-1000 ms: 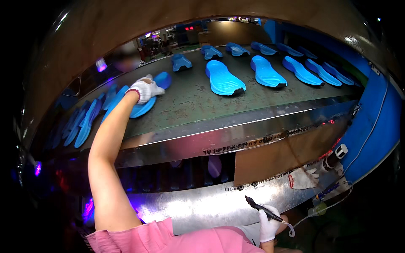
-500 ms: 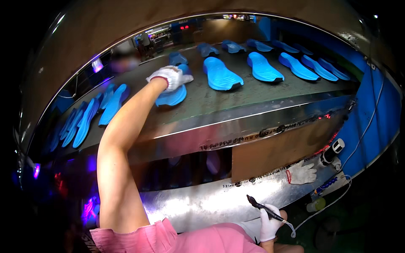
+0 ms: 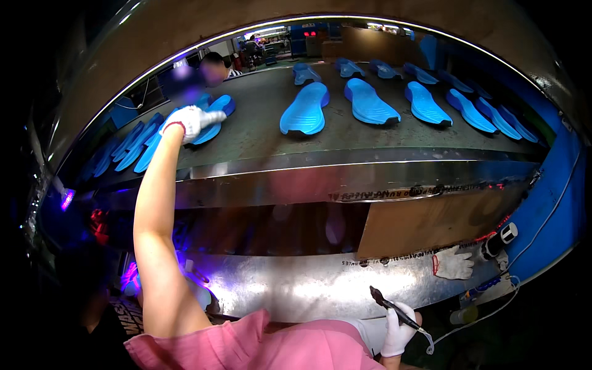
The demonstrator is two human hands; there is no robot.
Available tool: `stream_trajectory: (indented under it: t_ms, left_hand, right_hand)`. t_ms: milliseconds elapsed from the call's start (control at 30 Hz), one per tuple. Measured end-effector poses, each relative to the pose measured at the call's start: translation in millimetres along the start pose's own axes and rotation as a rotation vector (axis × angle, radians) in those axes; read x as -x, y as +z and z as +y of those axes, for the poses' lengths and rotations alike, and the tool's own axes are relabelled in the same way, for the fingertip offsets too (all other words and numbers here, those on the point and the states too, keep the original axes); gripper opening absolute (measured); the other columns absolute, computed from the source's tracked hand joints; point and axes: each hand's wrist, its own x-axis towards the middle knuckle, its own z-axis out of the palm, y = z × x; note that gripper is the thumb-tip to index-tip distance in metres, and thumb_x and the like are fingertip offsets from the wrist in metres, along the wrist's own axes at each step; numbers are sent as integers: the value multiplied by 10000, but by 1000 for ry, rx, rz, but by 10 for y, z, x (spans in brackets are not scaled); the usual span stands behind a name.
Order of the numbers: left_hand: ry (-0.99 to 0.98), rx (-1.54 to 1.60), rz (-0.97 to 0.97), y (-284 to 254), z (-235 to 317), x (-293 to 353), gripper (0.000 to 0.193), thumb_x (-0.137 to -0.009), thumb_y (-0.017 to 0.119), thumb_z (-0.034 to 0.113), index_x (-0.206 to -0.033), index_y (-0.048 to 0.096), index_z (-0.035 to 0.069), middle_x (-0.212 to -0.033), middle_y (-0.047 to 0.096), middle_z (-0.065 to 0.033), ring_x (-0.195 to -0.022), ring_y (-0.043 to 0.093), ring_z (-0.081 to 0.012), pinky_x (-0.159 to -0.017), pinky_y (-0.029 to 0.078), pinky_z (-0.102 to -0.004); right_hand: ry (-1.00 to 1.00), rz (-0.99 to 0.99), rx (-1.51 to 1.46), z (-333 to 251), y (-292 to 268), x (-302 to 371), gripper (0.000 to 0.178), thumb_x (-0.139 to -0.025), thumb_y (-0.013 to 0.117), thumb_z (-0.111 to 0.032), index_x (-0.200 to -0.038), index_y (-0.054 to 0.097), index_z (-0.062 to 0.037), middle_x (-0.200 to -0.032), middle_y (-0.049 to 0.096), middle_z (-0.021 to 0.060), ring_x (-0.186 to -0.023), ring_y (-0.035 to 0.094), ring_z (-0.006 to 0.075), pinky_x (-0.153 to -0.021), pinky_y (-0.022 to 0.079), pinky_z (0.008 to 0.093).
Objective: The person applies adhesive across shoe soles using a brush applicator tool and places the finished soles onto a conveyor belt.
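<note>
My left hand (image 3: 190, 123), in a white knit glove with a red cuff, reaches across a blue shoe sole (image 3: 208, 134) at the left of the belt. Its fingers lie over the sole's narrow middle, slightly smeared by motion; the thumb side is hidden. Low at the right, my right hand (image 3: 398, 333), gloved in white, is closed round a black-handled brush (image 3: 394, 310). The brush's dark tip points up and left, and a clear tube leaves its rear end. To the right of my left hand, another blue sole (image 3: 305, 110) lies with its dark-edged end toward me.
Several more blue soles (image 3: 373, 103) stand in two rows on the dark belt (image 3: 259, 132). Below it are a metal shelf (image 3: 296, 290), a cardboard sheet (image 3: 425, 225), and a loose glove (image 3: 455, 264). A purple lamp (image 3: 66, 198) glows at left. One person (image 3: 214, 66) is across the belt.
My left hand has gone left, from one sole to the one beside it. The soles have shifted right in the picture, and the view has turned a little. My right hand still holds the brush.
</note>
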Motion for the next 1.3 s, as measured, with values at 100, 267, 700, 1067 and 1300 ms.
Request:
stream_trajectory:
  t_ms: [100, 267, 700, 1067, 1300]
  left_hand:
    - [22, -77, 90, 196, 60, 123, 742, -793, 588, 608, -1153, 647, -39, -1158, 658, -212, -1079, 631, -340, -943, 471, -395]
    - [254, -84, 31, 317, 443, 75, 922, -770, 544, 724, -1194, 569, -95, -1260, 576, -268, -1199, 549, -360, -1009, 421, -390]
    - [91, 139, 424, 494, -557, -479, 370, -895, 391, 187, -952, 668, -52, -1017, 663, -260, -932, 655, -403, -797, 502, -467]
    - [329, -11, -79, 225, 807, 229, 921, -736, 619, 670, -1293, 524, -57, -1282, 575, -246, -1160, 581, -326, -983, 442, -360]
    - [217, -56, 107, 310, 527, 193, 643, -793, 593, 578, -1153, 672, 50, -1240, 613, -191, -1130, 602, -336, -972, 467, -375]
  right_hand:
    - [-55, 16, -22, -150, 70, 17, 199, -827, 681, -25, -1015, 629, 14, -864, 612, 36, -714, 549, 97, -638, 438, 218]
    - [-180, 45, 149, -321, 92, 64, 194, -778, 670, 9, -970, 649, 30, -839, 626, 65, -769, 593, 151, -698, 467, 267]
    - [-130, 48, 62, 34, -3, 76, 192, -813, 693, -51, -978, 616, 9, -757, 563, 19, -535, 473, 58, -485, 360, 198]
    - [-108, 30, 47, -52, 2, 112, 205, -824, 681, -38, -1009, 603, 1, -746, 561, 3, -552, 463, 50, -495, 352, 195]
    - [-140, 106, -10, -4, -75, 156, 208, -818, 684, -28, -1008, 606, 4, -774, 564, 10, -569, 473, 57, -516, 375, 198]
